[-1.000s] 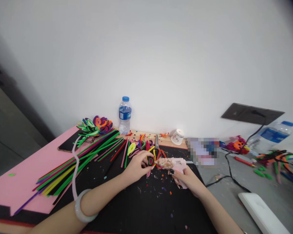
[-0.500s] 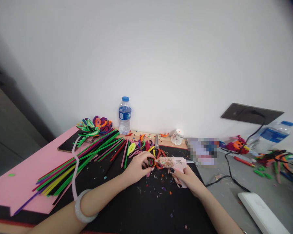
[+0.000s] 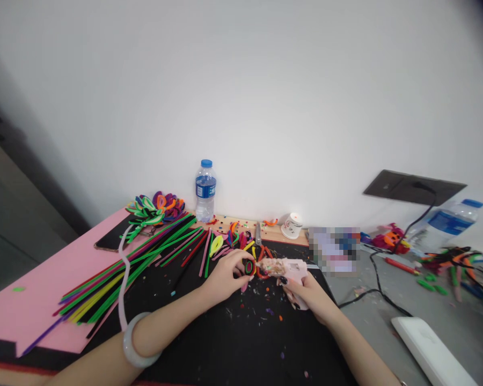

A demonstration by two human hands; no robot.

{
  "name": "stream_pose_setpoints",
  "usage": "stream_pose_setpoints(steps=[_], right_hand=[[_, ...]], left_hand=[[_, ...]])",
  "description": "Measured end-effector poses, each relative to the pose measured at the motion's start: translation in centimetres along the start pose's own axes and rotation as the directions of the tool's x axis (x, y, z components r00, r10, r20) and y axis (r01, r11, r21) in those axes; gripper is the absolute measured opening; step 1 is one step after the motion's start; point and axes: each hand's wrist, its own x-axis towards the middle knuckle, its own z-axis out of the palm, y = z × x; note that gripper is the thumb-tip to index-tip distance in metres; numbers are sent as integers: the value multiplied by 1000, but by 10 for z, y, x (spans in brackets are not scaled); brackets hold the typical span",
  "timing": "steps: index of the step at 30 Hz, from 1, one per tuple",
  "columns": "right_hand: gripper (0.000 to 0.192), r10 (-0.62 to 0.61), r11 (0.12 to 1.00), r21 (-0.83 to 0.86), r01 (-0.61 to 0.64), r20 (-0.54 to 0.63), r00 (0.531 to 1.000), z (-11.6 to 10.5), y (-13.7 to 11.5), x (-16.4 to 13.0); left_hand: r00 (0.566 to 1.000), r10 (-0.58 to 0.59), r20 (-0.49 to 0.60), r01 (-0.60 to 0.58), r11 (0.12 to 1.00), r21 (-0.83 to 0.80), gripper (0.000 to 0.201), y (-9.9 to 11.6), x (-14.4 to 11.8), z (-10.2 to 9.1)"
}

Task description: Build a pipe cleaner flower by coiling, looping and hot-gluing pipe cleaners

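Observation:
My left hand (image 3: 228,274) pinches a small coiled pipe-cleaner piece (image 3: 249,267), dark with green and red in it. Wrapped round the handle of a pale pink glue gun (image 3: 295,268) is my right hand (image 3: 306,292). The gun's nozzle end, crusted with glue and bits of colour, points left and meets or nearly meets the coil; I cannot tell if they touch. Behind the hands lie loose coloured pipe-cleaner pieces (image 3: 233,236) and a pair of scissors (image 3: 258,235), partly hidden.
Long pipe cleaners (image 3: 116,284) spread over pink card (image 3: 36,300) and the black mat (image 3: 233,343). A phone (image 3: 115,235), pipe-cleaner flowers (image 3: 156,209), a water bottle (image 3: 206,193) and a paper cup (image 3: 292,225) stand behind. At right are a cable (image 3: 380,279) and a white power strip (image 3: 430,351).

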Motion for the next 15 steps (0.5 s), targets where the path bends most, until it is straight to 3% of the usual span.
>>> stream_pose_setpoints(steps=[15], right_hand=[[26,8,1000,-7,-7,43,999,2,-5,-3]], left_hand=[[999,-47,-23,47,999,0,27,2,1,0]])
